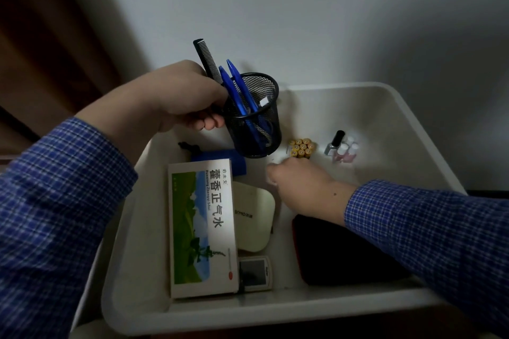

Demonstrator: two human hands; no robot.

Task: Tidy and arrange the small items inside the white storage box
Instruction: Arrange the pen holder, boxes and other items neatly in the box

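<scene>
My left hand grips the rim of a black mesh pen cup and holds it above the far left of the white storage box. Blue pens and a black comb stick out of the cup. My right hand reaches into the middle of the box, palm down, its fingers just short of a bundle of yellow batteries. The fingertips are hidden, so I cannot tell if they hold anything. Small nail polish bottles stand to the right of the batteries.
A medicine carton lies along the box's left side, with a cream case and a small screen device beside it. A blue pouch sits under the cup. A black case lies under my right forearm. A white wall stands behind.
</scene>
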